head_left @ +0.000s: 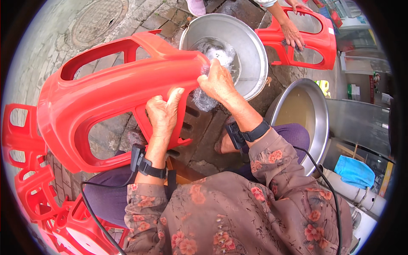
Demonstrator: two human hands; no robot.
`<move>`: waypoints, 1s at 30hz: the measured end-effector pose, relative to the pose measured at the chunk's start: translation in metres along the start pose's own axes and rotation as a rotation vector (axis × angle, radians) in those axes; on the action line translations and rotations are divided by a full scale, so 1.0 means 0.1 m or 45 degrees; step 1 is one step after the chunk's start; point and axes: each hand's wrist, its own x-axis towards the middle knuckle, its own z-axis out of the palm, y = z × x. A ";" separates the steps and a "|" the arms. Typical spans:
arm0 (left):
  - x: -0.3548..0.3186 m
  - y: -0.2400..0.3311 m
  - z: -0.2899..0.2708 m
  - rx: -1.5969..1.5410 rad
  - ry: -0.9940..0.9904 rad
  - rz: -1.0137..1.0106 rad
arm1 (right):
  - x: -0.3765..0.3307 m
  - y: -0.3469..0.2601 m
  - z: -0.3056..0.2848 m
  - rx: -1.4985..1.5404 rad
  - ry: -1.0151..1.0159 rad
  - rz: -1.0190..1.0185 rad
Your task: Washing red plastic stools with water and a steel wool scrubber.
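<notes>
1. Red plastic stool (114,89), glossy and smooth, lies tipped on its side across the person's left; its sides have large rounded openings, and its right end reaches to the near side of a grey metal bucket (256,53).
2. Right hand (217,80) is at that end, thumb toward the left; its fingers are closed on a silvery mesh scrubber (204,101), which hangs out below the palm.
3. Left hand (162,114) comes up from below to the stool's near leg; its fingers are curled in and the thumb sticks up; fingertips are hidden, so I cannot tell how tightly they hold.
4. White suds (221,55) float in the bucket; a shiny basin (324,123) of cloudy water stands to the right.
5. Another person's hand (292,35) rests on a second red stool (321,47) beyond the bucket; more red stools (37,195) crowd the left edge.
</notes>
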 end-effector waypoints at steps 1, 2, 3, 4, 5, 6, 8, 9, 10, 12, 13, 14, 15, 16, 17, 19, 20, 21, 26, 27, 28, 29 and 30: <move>-0.01 0.02 -0.01 -0.008 0.014 0.046 | -0.01 0.06 -0.01 -0.020 -0.006 -0.051; -0.02 0.06 0.00 -0.023 0.026 0.090 | -0.01 0.17 -0.07 -0.026 -0.008 -0.048; -0.02 0.05 0.00 -0.025 0.027 0.086 | 0.00 0.30 -0.16 0.194 -0.076 -0.145; -0.02 0.03 0.02 -0.112 0.010 0.067 | 0.01 0.40 -0.22 0.414 -0.144 -0.241; -0.01 0.04 0.01 -0.195 -0.009 0.049 | 0.00 0.43 -0.23 0.415 -0.147 -0.241; -0.02 0.06 0.00 -0.194 -0.009 0.047 | -0.03 0.45 -0.25 0.422 -0.082 -0.256; -0.05 0.13 0.00 -0.199 0.033 0.070 | -0.08 0.38 -0.31 0.403 -0.096 -0.132; -0.07 0.13 0.02 -0.199 0.030 0.069 | -0.08 0.39 -0.28 0.402 -0.095 -0.128; -0.08 0.12 0.04 -0.218 0.026 0.103 | -0.07 0.40 -0.24 0.483 -0.194 -0.036; -0.10 0.07 0.06 -0.235 0.030 0.138 | -0.08 0.36 -0.19 0.565 -0.296 0.050; -0.10 -0.01 0.10 -0.272 0.019 0.130 | -0.12 0.33 -0.18 0.705 -0.344 0.117; -0.11 -0.03 0.11 -0.314 0.007 0.122 | -0.15 0.31 -0.17 0.840 -0.391 0.186; -0.11 -0.04 0.11 -0.316 0.009 0.121 | -0.16 0.34 -0.12 0.837 -0.393 0.184; -0.12 -0.05 0.11 -0.284 0.001 0.124 | -0.17 0.40 -0.03 0.944 -0.380 0.279; -0.12 -0.02 0.12 -0.251 -0.014 0.128 | -0.20 0.39 0.00 1.052 -0.361 0.380; -0.15 0.04 0.12 -0.209 -0.009 0.120 | -0.27 0.36 0.05 1.105 -0.292 0.426; -0.17 0.08 0.11 -0.165 -0.001 0.116 | -0.31 0.34 0.05 1.151 -0.238 0.480; -0.18 0.09 0.12 -0.166 -0.004 0.117 | -0.32 0.33 0.06 1.197 -0.182 0.533; -0.22 0.12 0.12 -0.157 -0.013 0.143 | -0.36 0.34 0.13 1.120 -0.048 0.544; -0.23 0.10 0.14 -0.156 -0.013 0.143 | -0.35 0.37 0.15 1.110 -0.060 0.558; -0.23 0.07 0.16 -0.143 -0.017 0.138 | -0.34 0.39 0.16 1.099 -0.072 0.572; -0.24 0.04 0.17 -0.128 -0.021 0.131 | -0.35 0.37 0.15 1.100 -0.073 0.576; -0.25 0.03 0.18 -0.126 -0.023 0.129 | -0.36 0.32 0.13 1.106 -0.050 0.582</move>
